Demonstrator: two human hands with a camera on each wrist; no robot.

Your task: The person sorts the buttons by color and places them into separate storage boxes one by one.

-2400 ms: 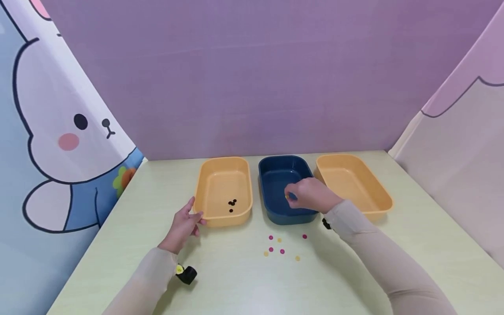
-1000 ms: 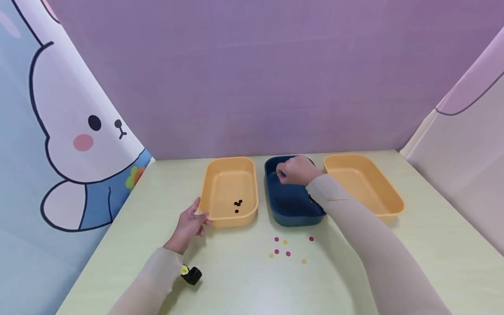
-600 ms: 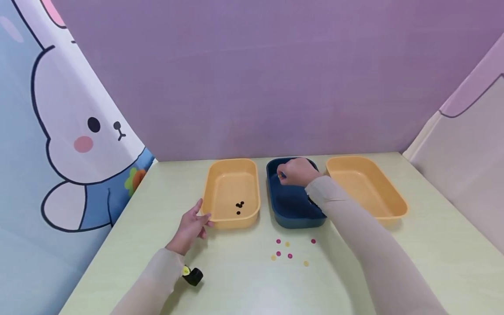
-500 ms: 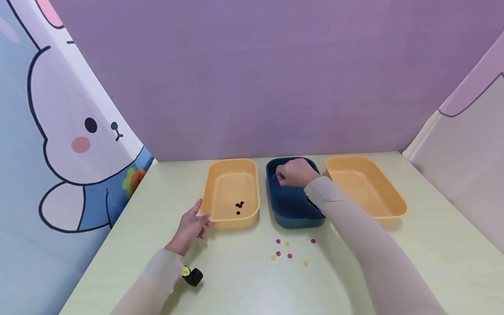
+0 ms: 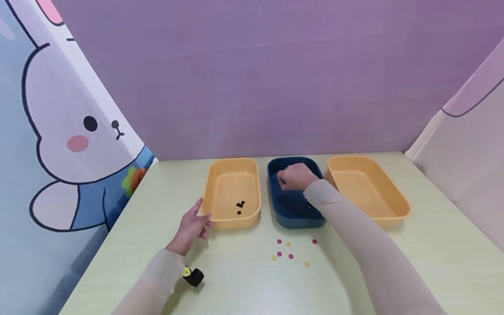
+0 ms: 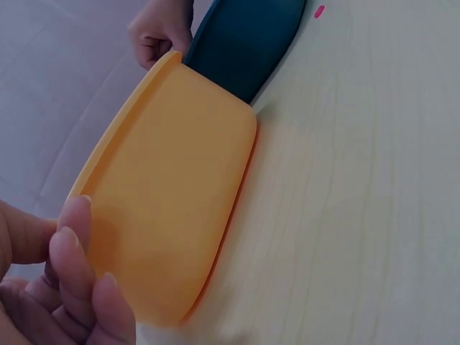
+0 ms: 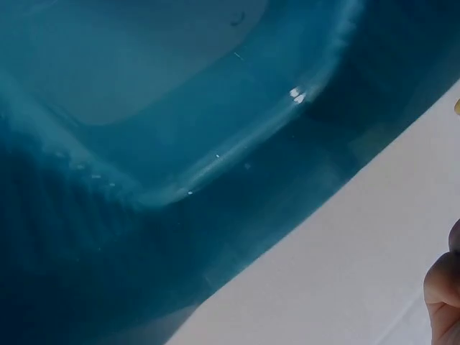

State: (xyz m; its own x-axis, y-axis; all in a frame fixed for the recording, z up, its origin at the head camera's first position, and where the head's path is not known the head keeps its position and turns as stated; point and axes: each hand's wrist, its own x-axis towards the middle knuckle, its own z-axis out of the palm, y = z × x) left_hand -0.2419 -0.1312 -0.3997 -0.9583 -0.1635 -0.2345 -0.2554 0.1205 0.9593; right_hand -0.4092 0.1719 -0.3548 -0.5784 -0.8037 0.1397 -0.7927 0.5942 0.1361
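My left hand (image 5: 190, 228) grips the near left corner of the left yellow tray (image 5: 236, 222), thumb at the rim; the left wrist view shows its fingers (image 6: 75, 269) curled against the outer wall. Several small black discs (image 5: 240, 204) lie inside that tray. Over the dark blue tray (image 5: 298, 223) my right hand (image 5: 299, 176) is held with fingers bent, pinching a small yellow disc (image 7: 458, 107), mostly hidden by the fingers. In the right wrist view the blue tray's inside fills most of the picture, and part of the hand shows at the right edge.
A second yellow tray (image 5: 364, 188) stands right of the blue one, partly behind the right sleeve (image 5: 354, 236). On the table in front lie several pink discs (image 5: 291, 256) and yellow discs (image 5: 307, 264). A purple cloth (image 5: 252, 78) rises behind the trays.
My right hand has moved from the blue tray's near part toward its far end, then slightly lower just now, still pinching the yellow disc. My left hand keeps its grip on the yellow tray.
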